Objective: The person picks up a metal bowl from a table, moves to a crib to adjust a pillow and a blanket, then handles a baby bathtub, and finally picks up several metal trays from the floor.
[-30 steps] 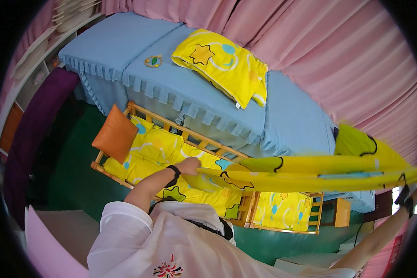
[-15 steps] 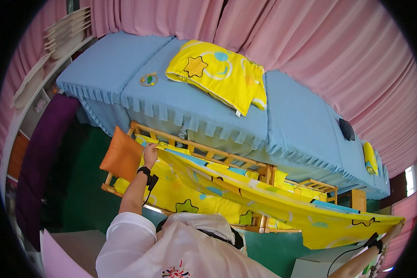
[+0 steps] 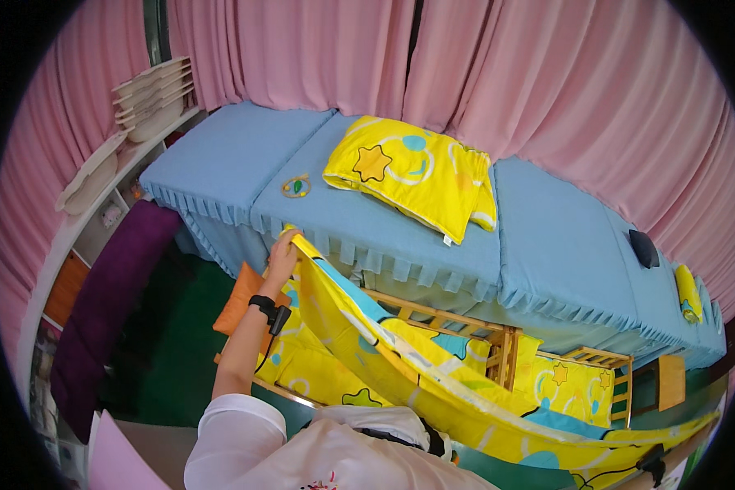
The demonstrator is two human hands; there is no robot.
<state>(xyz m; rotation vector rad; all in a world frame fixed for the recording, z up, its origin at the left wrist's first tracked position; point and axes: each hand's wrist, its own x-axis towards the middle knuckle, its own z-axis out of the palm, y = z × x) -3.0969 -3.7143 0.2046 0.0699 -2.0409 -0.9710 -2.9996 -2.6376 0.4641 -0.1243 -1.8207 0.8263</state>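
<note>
Head — yellow cloth (image 3: 465, 420), sagging, left hand (image 3: 283, 255) to right hand (image 3: 697, 443)

I can't read a single word or number anywhere from where I stand. A small white tag (image 3: 447, 241) sticks out at the lower corner of the folded yellow quilt (image 3: 416, 175), too tiny to make out any print. The white shirt (image 3: 241, 441) carries a coloured motif (image 3: 332, 477), only partly in sight, with no legible lettering.

Pink curtains (image 3: 580, 90) (hanging in folds), purple cloth (image 3: 114, 314).
</note>
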